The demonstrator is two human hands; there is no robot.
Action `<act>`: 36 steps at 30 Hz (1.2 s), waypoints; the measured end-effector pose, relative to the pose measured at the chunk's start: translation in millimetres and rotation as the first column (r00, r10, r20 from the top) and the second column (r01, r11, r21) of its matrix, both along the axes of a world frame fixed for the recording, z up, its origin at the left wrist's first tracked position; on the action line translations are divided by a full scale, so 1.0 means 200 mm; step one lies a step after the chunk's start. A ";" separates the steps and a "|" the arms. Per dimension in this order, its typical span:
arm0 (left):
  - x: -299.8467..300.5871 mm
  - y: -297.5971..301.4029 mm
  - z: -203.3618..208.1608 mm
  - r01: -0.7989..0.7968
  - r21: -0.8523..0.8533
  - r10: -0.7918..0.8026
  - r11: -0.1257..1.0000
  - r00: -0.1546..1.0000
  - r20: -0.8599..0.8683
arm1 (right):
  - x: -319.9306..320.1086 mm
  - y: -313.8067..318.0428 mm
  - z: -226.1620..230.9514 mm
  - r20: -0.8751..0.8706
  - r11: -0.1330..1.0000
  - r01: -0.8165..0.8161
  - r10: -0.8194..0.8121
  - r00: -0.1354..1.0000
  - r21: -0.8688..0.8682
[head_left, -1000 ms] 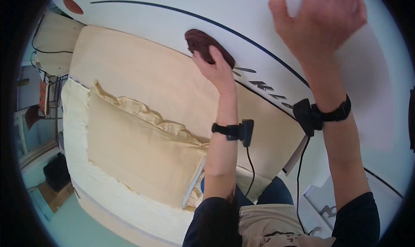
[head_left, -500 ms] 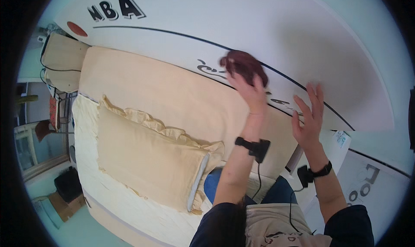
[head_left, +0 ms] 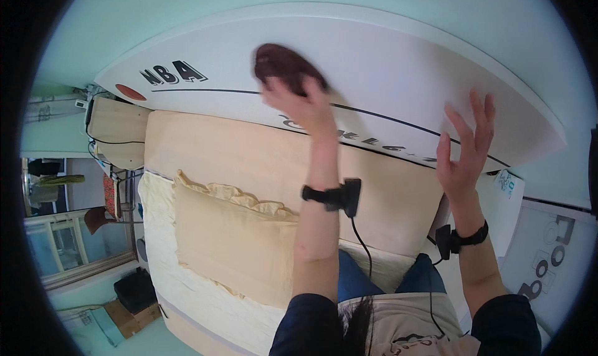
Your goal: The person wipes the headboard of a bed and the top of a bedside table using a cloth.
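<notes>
i've got l hand (head_left: 300, 107) on the dark red cloth (head_left: 283, 60), blurry, can't tell if clamped; cloth's mostly just past its fingers, on white headboard (head_left: 386, 57), long axis slanting down twd r hand (head_left: 466, 156), which is well apart, spread, empty.

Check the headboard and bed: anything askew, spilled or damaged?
Nothing stands out. The headboard shows no visible damage, the pillow lies flat on the bed, and I see no spill. The cloth in the left hand is too blurred to judge.
</notes>
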State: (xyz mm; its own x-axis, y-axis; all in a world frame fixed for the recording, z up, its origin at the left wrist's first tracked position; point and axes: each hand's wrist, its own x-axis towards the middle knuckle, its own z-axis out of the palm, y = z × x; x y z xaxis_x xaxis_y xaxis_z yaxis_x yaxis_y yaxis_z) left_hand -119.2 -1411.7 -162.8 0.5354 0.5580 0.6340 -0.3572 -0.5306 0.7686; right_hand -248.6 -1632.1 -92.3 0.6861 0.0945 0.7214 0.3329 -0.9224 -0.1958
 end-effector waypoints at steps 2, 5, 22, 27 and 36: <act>-0.12 -0.18 0.02 0.172 0.185 -0.168 0.968 0.985 -0.038 | 0.05 0.00 0.02 0.066 0.999 0.030 -0.029 0.997 -0.021; -0.14 -0.23 0.12 0.236 0.431 -0.288 0.871 0.956 0.057 | 0.11 -0.03 0.06 0.168 0.995 0.097 -0.091 0.982 -0.032; 0.21 0.41 0.54 0.076 0.567 -0.100 0.820 0.995 0.013 | 0.25 -0.05 0.07 0.155 0.985 0.164 -0.171 0.973 0.055; -0.01 -0.15 0.58 0.169 0.568 -0.198 0.805 0.980 -0.011 | 0.25 -0.08 0.06 0.161 0.985 0.165 -0.172 0.972 0.059; -0.25 -0.57 0.64 0.409 0.569 -0.414 0.714 0.901 -0.128 | 0.22 -0.10 0.04 0.155 0.988 0.075 -0.096 0.983 0.137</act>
State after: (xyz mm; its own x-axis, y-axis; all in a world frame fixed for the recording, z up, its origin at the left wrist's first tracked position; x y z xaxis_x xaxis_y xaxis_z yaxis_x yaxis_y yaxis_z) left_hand -169.2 -1526.5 -35.2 0.6188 -0.1816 0.7642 -0.6498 -0.6650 0.3681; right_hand -204.2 -1652.6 -84.3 0.5622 -0.0609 0.8248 0.2909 -0.9190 -0.2661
